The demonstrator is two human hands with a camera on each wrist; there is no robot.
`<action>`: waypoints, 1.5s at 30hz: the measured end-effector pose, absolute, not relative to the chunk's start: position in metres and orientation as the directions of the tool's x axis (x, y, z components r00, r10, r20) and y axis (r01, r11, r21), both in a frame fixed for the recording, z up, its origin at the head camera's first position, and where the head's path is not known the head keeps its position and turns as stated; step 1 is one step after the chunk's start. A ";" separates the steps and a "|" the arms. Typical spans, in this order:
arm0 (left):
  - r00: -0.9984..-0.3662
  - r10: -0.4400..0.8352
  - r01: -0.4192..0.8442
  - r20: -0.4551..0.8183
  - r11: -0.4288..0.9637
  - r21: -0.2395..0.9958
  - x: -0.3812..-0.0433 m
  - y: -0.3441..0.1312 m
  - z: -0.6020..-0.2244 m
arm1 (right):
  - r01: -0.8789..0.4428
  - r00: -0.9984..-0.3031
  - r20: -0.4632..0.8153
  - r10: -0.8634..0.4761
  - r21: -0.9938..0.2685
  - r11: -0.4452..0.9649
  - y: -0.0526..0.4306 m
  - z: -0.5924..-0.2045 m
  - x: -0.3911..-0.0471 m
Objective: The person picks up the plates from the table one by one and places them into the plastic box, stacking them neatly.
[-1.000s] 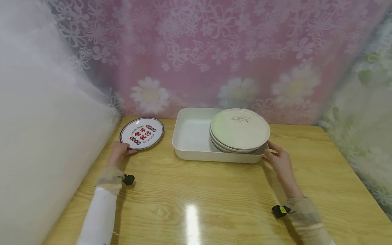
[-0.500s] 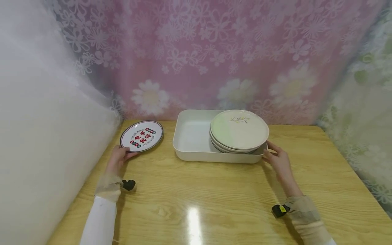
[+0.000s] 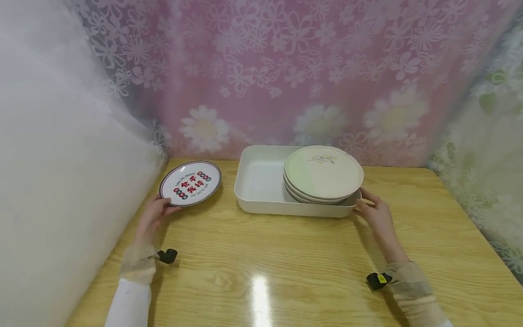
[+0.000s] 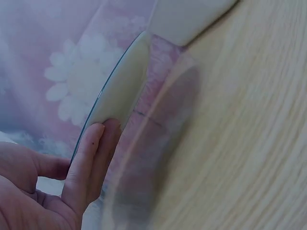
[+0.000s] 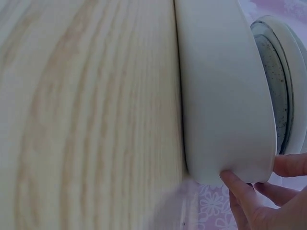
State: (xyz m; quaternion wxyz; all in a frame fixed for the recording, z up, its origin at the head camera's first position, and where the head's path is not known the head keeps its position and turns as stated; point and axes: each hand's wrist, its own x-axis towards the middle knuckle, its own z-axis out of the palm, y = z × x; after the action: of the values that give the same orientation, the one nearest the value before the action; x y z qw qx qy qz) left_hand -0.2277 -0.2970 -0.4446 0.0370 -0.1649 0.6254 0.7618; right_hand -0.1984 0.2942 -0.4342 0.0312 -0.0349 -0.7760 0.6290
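Note:
My left hand [image 3: 154,211] pinches the near-left edge of a round white plate [image 3: 204,193] with a dark rim and red lettering. In the left wrist view, the thumb is at the rim and the fingers lie against the pale underside [image 4: 127,81]; the plate is tilted above the table. My right hand [image 3: 377,215] holds the front-right corner of a white rectangular tray [image 3: 261,207]. One digit reaches over its rim and others touch the outer wall [image 5: 220,96]. A stack of several plates [image 3: 324,175], the top one cream and green with a sprig, leans in the tray's right side.
Bare tray floor [image 3: 261,181] shows left of the stack. The wooden table [image 3: 212,263] extends in front of both hands. A pink flowered curtain [image 3: 261,104] hangs behind, and a white wall-like sheet [image 3: 81,181] borders the left side.
The plate in my left hand has risen and tilted off the table, and that hand has drawn slightly toward me. My right hand and the tray keep their places.

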 end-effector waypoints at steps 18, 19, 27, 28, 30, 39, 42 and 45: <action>-0.989 0.041 -0.139 -0.139 -0.001 0.990 -0.187 -0.242 -0.387 | -0.003 -0.997 0.025 0.072 -0.957 0.290 0.300 -0.434 -0.191; -0.988 0.063 -0.139 -0.139 0.006 0.990 -0.184 -0.238 -0.386 | -0.003 -0.997 0.026 0.073 -0.954 0.301 0.300 -0.434 -0.188; -0.954 0.274 -0.121 -0.125 0.033 0.992 -0.170 -0.209 -0.388 | 0.095 -0.994 -0.074 0.080 -0.948 0.305 0.295 -0.427 -0.167; -0.946 0.300 -0.120 -0.124 0.032 0.992 -0.169 -0.205 -0.389 | 0.105 -0.994 -0.088 0.068 -0.945 0.311 0.293 -0.426 -0.164; -0.929 0.350 -0.117 -0.122 0.036 0.993 -0.167 -0.197 -0.390 | 0.105 -0.994 -0.102 0.026 -0.939 0.329 0.288 -0.424 -0.158; -0.848 0.510 -0.123 -0.143 0.072 0.990 -0.159 -0.158 -0.409 | 0.059 -0.935 -0.141 -0.325 -0.966 0.250 0.250 -0.414 -0.137; -0.824 0.545 -0.121 -0.151 0.091 0.988 -0.157 -0.146 -0.417 | 0.078 -0.909 -0.163 -0.384 -0.971 0.228 0.238 -0.410 -0.131; -0.807 0.569 -0.121 -0.161 0.108 0.987 -0.156 -0.139 -0.423 | 0.090 -0.891 -0.176 -0.418 -0.972 0.217 0.232 -0.408 -0.126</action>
State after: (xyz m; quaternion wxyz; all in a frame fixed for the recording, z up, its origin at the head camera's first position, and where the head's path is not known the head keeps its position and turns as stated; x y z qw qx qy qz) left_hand -0.1556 -0.1386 -0.4227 0.2661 0.1610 0.6951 0.6482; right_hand -0.1262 0.2324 -0.4077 -0.2065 0.1090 -0.7523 0.6160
